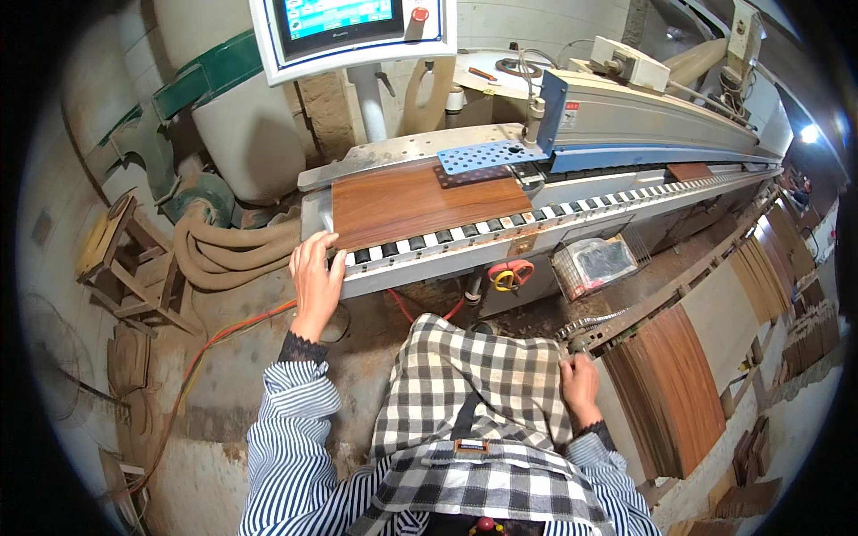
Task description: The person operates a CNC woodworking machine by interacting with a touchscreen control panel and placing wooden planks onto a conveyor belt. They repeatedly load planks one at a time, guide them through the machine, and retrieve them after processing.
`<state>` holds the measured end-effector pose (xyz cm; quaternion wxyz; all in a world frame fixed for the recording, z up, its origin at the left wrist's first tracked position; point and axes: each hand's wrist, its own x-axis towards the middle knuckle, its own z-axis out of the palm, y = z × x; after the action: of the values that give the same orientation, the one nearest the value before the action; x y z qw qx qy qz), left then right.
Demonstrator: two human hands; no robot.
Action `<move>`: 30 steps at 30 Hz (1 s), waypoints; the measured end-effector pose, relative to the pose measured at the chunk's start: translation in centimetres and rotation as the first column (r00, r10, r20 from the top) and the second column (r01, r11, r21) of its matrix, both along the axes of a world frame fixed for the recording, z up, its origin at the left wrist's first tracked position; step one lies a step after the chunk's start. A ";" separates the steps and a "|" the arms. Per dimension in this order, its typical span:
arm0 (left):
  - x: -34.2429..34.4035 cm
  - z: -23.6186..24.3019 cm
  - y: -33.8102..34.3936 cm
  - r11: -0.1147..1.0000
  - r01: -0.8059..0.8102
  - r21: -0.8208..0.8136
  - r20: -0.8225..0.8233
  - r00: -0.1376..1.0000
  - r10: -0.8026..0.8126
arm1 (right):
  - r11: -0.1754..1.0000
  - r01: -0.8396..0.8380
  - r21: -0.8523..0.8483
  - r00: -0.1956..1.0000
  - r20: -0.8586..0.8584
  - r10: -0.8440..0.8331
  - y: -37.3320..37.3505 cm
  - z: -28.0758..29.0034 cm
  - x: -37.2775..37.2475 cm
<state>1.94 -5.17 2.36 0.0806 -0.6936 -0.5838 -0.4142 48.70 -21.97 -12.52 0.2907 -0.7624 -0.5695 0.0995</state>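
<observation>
A brown wood-grain board lies flat on the bed of a long machine, its near edge along a track of black and white pads. At the board's near left corner is my left hand, fingers stretched out and touching the end; nothing is gripped in it. My right hand hangs low beside the checked apron, fingers curled; whether they hold anything is hidden. A blue perforated plate overhangs the board's far right part. Farther along the track sits another brown piece.
A control screen stands above the machine. Right of me is a stack of brown boards. A wire basket and rolls of tape hang at the machine's front. Thick hoses and a wooden stool stand left; cables cross the floor.
</observation>
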 end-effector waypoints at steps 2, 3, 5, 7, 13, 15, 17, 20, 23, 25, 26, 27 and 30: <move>0.0 -0.5 1.3 0.989 0.009 -0.148 -0.021 1.000 -0.012 | 0.998 0.028 0.054 0.998 0.050 -0.031 2.0 0.2 0.6; 0.3 -0.3 1.9 0.985 -0.002 -0.170 -0.042 0.999 -0.005 | 0.995 0.050 0.092 0.997 0.053 -0.055 3.1 0.4 1.0; 1.0 -0.4 2.6 0.973 -0.030 -0.229 -0.077 0.997 0.012 | 0.996 -0.010 -0.086 0.998 0.063 0.016 4.1 0.7 1.5; 0.8 -0.7 3.2 0.961 -0.021 -0.274 -0.069 0.998 0.002 | 0.982 -0.091 -0.163 0.989 0.103 0.109 4.2 3.2 1.0; -0.5 -1.5 3.1 0.947 -0.024 -0.321 -0.045 0.999 0.010 | 0.908 -0.415 0.046 0.881 0.271 0.389 0.4 6.9 -3.8; -0.2 -1.3 3.3 0.938 -0.018 -0.346 -0.041 0.999 0.004 | 0.863 -0.496 -0.096 0.800 0.337 0.497 -1.4 5.1 -5.6; -0.3 -1.3 3.6 0.931 -0.018 -0.365 -0.039 0.999 0.004 | 0.861 -0.486 -0.148 0.785 0.359 0.505 -2.7 2.7 -6.5; -0.6 -1.6 3.8 0.924 -0.017 -0.382 -0.038 0.999 0.003 | 0.875 -0.470 -0.117 0.801 0.361 0.478 -3.0 2.0 -6.8; -0.4 -1.3 3.9 0.921 -0.011 -0.389 -0.052 0.999 -0.010 | 0.877 -0.468 -0.104 0.815 0.332 0.475 -3.1 1.8 -6.9; 0.1 -0.9 3.9 0.918 -0.005 -0.396 -0.057 0.998 -0.019 | 0.875 -0.473 -0.098 0.819 0.317 0.478 -3.0 2.1 -6.7; 0.4 -0.9 4.0 0.918 -0.005 -0.396 -0.068 0.997 -0.024 | 0.873 -0.479 -0.090 0.823 0.302 0.482 -3.0 2.3 -6.7; 0.7 -0.9 4.2 0.919 -0.007 -0.395 -0.078 0.997 -0.026 | 0.871 -0.485 -0.082 0.825 0.287 0.487 -3.1 2.3 -6.6; 1.7 -0.6 4.3 0.919 -0.009 -0.394 -0.091 0.995 -0.030 | 0.889 -0.458 0.034 0.883 0.131 0.450 -3.4 2.0 -6.0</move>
<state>3.60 -0.85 1.75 -0.0351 -0.7176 -0.6470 -0.2553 42.69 -25.34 -10.54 0.2488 -0.6030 -0.7513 0.1008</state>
